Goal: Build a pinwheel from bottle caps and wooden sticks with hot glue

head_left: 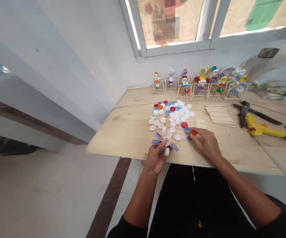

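My left hand (156, 157) grips a small wheel of bottle caps (166, 141) near the table's front edge. White and lilac caps sit on thin sticks around its white centre cap. My right hand (206, 142) pinches an orange bottle cap (192, 133) just above the wood. Close by its fingertips lie a blue cap (187, 130) and a darker blue-violet cap (189, 138). A red cap (184, 125) rests a little behind them. Many loose caps, mostly white (179, 115), spread over the table beyond both hands.
Finished cap wheels on stick frames (201, 82) line the back of the wooden table (123, 132). Thin sticks (219, 115) lie right of the caps. Farther right are black-handled cutters (257, 112), a yellow glue gun (262, 129) and a bottle (264, 61). A window (177, 23) is behind.
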Motion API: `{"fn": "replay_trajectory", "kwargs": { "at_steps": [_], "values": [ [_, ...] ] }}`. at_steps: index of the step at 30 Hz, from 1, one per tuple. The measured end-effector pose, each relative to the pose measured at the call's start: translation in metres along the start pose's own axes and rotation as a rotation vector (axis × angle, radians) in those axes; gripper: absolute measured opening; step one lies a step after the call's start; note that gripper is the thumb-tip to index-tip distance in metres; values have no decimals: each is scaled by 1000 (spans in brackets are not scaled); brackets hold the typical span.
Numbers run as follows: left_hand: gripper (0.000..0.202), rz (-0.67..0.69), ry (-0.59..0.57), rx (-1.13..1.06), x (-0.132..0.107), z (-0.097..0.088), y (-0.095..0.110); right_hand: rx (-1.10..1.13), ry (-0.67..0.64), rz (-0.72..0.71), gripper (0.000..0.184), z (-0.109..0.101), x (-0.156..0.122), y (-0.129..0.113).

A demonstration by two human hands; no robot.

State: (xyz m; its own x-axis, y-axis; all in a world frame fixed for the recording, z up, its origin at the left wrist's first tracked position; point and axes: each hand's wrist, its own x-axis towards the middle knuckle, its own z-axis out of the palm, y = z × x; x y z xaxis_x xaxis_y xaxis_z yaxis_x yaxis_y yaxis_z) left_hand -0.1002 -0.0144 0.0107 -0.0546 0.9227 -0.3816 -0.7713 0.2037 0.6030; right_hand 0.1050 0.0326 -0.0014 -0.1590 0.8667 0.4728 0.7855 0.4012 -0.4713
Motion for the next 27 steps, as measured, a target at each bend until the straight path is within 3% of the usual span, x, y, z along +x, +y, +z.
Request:
{"fn": "replay_trajectory", "kwargs": {
  "at_steps": [8,13,27],
  "values": [
    [27,14,-15,33,0,-1,-3,194,47,203,37,-5,-38,5],
    [30,22,-23,49,-1,0,-3,255,66,275,39,-3,-44,6],
    [35,30,-63,76,-1,-1,-5,284,25,264,37,-2,-43,9]
  ]
}}
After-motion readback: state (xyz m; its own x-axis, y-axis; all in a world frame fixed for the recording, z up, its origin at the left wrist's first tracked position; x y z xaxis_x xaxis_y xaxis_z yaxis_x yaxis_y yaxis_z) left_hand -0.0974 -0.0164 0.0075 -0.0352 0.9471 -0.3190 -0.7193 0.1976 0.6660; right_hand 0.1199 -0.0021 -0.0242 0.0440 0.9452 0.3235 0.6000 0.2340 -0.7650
